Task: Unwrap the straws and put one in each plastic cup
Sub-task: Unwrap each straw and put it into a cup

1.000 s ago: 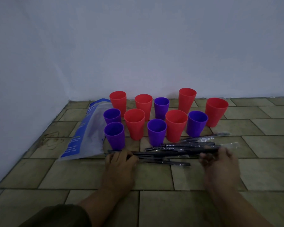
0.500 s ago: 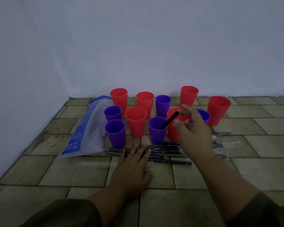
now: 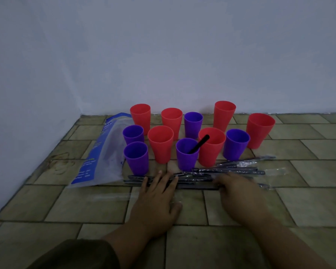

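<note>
Several red and purple plastic cups stand grouped on the tiled floor. One black straw point(image 3: 199, 144) leans in the front middle purple cup point(image 3: 186, 156), next to a red cup point(image 3: 210, 148). A row of wrapped black straws point(image 3: 231, 169) lies in front of the cups. My left hand point(image 3: 156, 199) rests flat with spread fingers on the left end of the straws and on an empty clear wrapper point(image 3: 113, 197). My right hand point(image 3: 239, 193) lies palm down on the straws; its fingers are blurred, so any grip is unclear.
A blue and clear plastic bag point(image 3: 103, 152) lies left of the cups. White walls close the scene at the back and on the left. Bare floor tiles point(image 3: 308, 200) stretch to the right and toward me.
My right hand has let go of the unwrapped straw, which now stands in the purple cup, and has come back down onto the wrapped straws. The left hand stayed flat on the floor.
</note>
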